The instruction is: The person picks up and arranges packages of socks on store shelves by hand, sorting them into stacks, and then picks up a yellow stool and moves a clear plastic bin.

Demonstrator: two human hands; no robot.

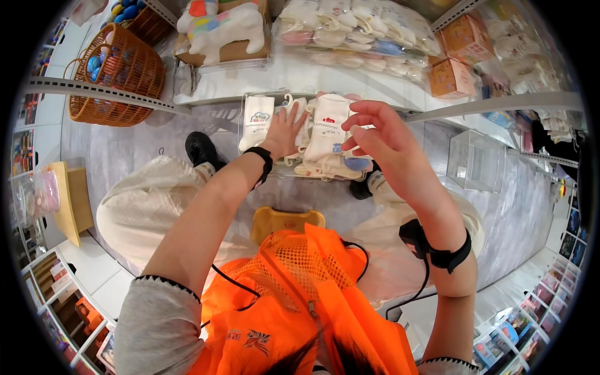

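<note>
White socks on small hooks lie in a clear box on the floor between my feet. My left hand rests on them with its fingers spread, beside a white sock with a blue cloud-like motif. To its right lies a white sock with a red motif. My right hand is raised over the right end of the box, its fingers bent and apart, with nothing visible in it. More folded socks show at the box's near side, partly overlapped by one another.
Beyond the box is a white shelf with bagged socks and a white plush animal. A wicker basket stands left. An empty clear box sits right on the floor. A yellow stool is under me.
</note>
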